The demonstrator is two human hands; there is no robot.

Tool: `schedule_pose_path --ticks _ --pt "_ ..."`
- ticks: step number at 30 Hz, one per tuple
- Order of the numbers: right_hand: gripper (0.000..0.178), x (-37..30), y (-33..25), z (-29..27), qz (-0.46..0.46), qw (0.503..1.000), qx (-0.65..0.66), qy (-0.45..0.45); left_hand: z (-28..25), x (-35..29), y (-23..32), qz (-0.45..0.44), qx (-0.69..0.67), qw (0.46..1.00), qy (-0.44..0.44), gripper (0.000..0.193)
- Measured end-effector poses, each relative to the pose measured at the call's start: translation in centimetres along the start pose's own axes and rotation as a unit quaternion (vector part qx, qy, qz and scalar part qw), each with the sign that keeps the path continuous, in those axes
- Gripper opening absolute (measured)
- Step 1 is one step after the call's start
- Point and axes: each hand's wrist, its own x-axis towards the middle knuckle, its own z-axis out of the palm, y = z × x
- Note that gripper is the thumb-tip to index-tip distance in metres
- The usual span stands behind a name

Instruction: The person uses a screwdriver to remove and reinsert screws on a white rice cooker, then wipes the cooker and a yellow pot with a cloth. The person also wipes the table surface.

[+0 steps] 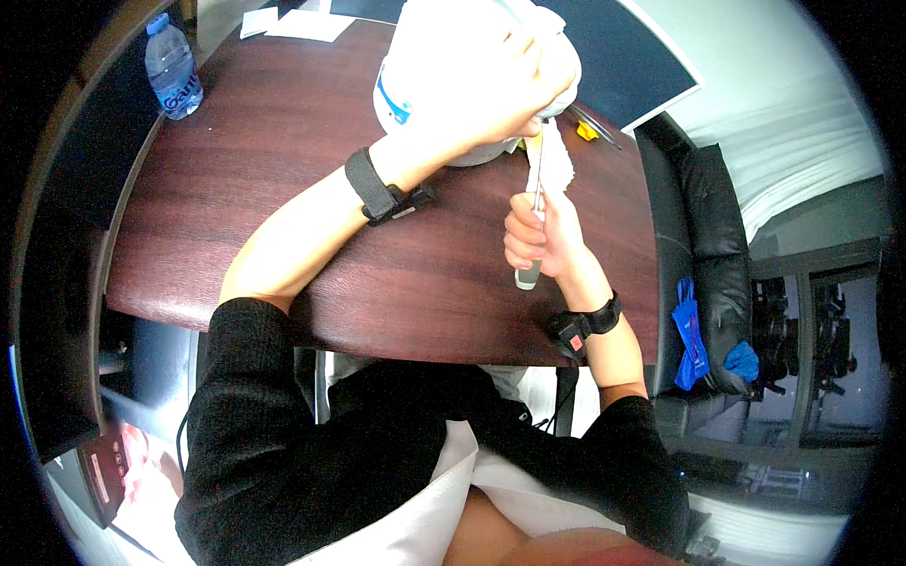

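My right hand (545, 234) is wrapped round the pale grey handle of a tool (528, 275) with a thin metal shaft. The shaft points away from me, toward my left hand (519, 90). That hand is closed, with bent fingers, over a white, glaring object (563, 71); brightness hides what it is. Beneath and behind my left forearm stands a large white tub (387, 99) with a blue mark on its side. A rough white piece (559, 165) lies beside the tool's shaft. The tip of the shaft is hidden near my left hand.
A water bottle (174, 71) with a blue cap stands at the far left. White papers (310, 25) lie at the back of the brown table (425, 283). At the right are a small yellow object (587, 131), a black sofa (713, 217) and a blue bag (690, 335).
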Motion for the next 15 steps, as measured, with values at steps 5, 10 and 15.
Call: schedule_pose_path --ticks 5,10,15 --pt "0.067 0.2 -0.4 -1.8 0.034 0.983 0.099 -0.154 2.1 0.1 0.2 -0.101 -0.112 0.983 0.103 0.04" --pt "0.07 -0.6 -0.8 -1.3 0.045 0.998 -0.003 -0.049 -0.5 0.9 1.0 -0.009 0.023 0.995 -0.093 0.06" --pt "0.071 -1.9 -2.4 -1.3 0.055 0.993 -0.104 -0.013 4.8 -0.5 -1.5 0.095 0.128 0.987 0.032 0.075"
